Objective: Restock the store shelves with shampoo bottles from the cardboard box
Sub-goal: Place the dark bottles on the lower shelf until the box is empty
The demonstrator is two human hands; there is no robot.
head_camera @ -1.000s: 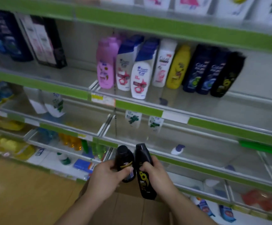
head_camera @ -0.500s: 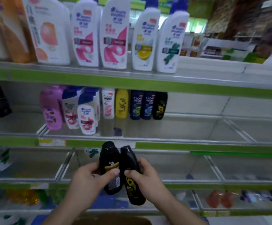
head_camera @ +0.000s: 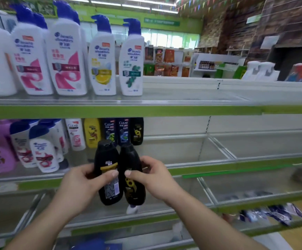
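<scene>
Two black shampoo bottles are held upright side by side in front of the shelves. My left hand [head_camera: 85,183] grips the left black bottle [head_camera: 107,165], whose back label faces me. My right hand [head_camera: 152,177] grips the right black bottle [head_camera: 131,159], which has a sunflower label. Both sit just below a row of bottles on the second shelf [head_camera: 182,154], where a matching black sunflower bottle [head_camera: 137,131] stands at the right end. The cardboard box is out of view.
The top shelf [head_camera: 164,110] carries tall white pump bottles [head_camera: 131,60] on its left half. Pink, white, yellow and dark blue bottles fill the second shelf's left part. Wire dividers split the lower shelves. Other store racks stand beyond at the back.
My view has tilted up from the lower shelves to the top shelf. Both hands have risen with the two black bottles, from near the box to the second shelf's front.
</scene>
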